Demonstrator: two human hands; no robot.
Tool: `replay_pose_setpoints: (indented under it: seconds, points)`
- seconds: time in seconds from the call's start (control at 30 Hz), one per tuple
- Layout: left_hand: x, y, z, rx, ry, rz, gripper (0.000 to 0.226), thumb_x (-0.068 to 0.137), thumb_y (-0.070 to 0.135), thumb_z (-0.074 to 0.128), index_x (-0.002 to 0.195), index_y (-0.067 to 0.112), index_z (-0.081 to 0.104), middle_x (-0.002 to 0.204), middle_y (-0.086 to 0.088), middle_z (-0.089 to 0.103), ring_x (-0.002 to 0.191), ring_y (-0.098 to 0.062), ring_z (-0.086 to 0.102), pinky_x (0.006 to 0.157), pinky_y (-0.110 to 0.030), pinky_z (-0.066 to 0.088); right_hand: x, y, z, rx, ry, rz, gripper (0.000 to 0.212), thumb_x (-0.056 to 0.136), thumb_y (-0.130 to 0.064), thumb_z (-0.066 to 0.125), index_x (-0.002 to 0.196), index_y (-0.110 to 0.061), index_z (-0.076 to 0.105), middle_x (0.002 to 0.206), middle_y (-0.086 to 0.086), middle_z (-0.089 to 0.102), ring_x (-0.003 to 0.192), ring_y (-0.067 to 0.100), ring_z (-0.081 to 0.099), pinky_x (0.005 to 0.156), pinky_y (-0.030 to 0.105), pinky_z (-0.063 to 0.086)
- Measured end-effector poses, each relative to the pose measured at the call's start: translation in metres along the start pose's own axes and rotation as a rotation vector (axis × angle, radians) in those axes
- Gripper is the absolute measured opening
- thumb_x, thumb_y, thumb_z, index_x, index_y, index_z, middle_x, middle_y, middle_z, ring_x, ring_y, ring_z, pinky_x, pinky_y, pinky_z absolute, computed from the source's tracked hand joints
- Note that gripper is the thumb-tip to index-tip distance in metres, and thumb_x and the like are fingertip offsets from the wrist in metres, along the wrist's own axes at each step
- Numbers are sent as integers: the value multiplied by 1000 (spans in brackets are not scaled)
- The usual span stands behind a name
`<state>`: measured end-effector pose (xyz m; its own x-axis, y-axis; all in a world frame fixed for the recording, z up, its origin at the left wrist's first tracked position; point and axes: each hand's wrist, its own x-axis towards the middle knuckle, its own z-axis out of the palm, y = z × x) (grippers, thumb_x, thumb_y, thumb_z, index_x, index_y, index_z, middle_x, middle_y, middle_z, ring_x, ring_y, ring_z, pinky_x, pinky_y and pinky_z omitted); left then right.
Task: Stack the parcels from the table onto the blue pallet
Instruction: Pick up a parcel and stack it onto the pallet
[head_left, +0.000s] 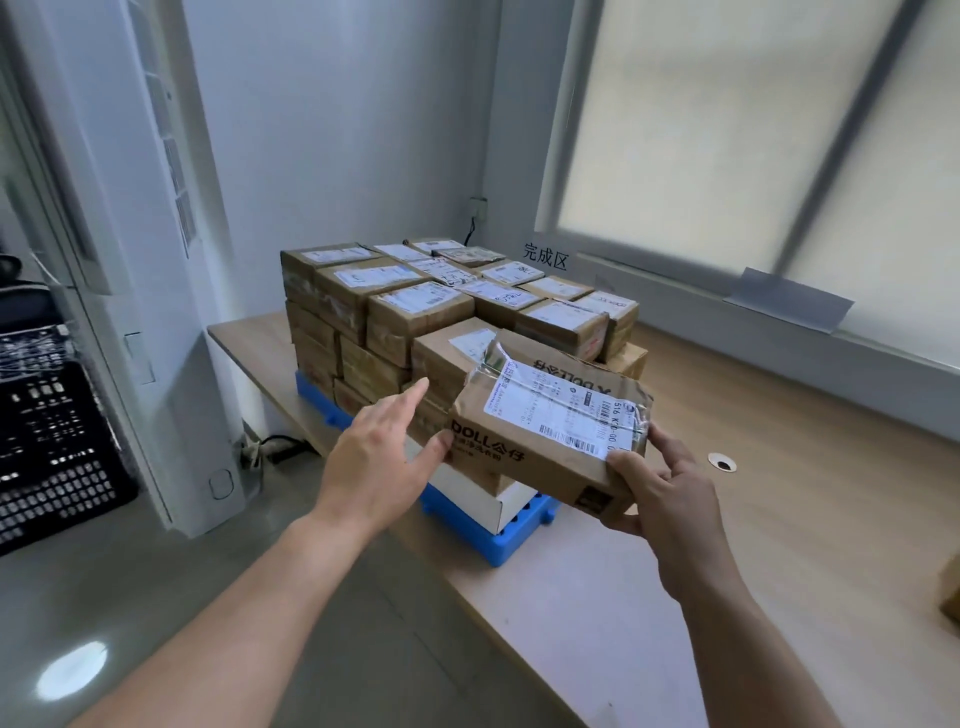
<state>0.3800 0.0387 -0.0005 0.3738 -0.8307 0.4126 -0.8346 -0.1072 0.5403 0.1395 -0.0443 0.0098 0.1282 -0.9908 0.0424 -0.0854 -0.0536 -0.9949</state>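
I hold the DOLL parcel (545, 447) tilted at the centre of the frame. It is above the near corner of the blue pallet (498, 543) and the white box (488, 501) sitting there, just in front of the stack of parcels (415, 306) on the wooden tabletop (769, 530). My right hand (670, 499) grips its lower right corner, thumb on top by the barcode and fingers curled underneath. My left hand (379, 457) is flat, fingers straight and together, with only the thumb touching the parcel's left end. It is a flat cardboard carton, dented and wrapped in shiny clear tape, so I judge it light, fairly stiff, and a little slippery where taped. The bare cardboard ends look safest to hold, one hand on each. Its side reads "DOLL公仔", repeated upside down on top, and the shipping label (561, 410) shows "516 K" beside barcodes; the finer print is unreadable. A wall sign (544, 255) above the stack reads "完成区".
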Motion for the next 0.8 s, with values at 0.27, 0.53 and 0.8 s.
replay_pose_setpoints:
  seconds: [0.27,0.53,0.8]
  points:
    - [70,-33,-3,85,20,63,70,90,58,45,149,26,26,149,3,39,138,-14,31,110,-34,28,64,-16,51,-48,71,-71,50,88,-23,64,133,-37,48,113,-2,67,95,21,68,70,46,61]
    - [150,-57,2,200,-46,120,72,90,54,51,150,26,22,152,2,34,140,-16,28,113,-33,22,128,-19,96,-132,108,-56,71,74,-46,65,140,-36,41,119,-4,64,97,19,67,76,44,59]
    - [196,-78,12,123,-114,195,76,89,47,57,151,26,18,152,2,34,141,-16,27,115,-34,19,154,-25,120,-240,178,28,43,79,-45,64,117,-34,46,103,-1,65,89,22,68,74,45,59]
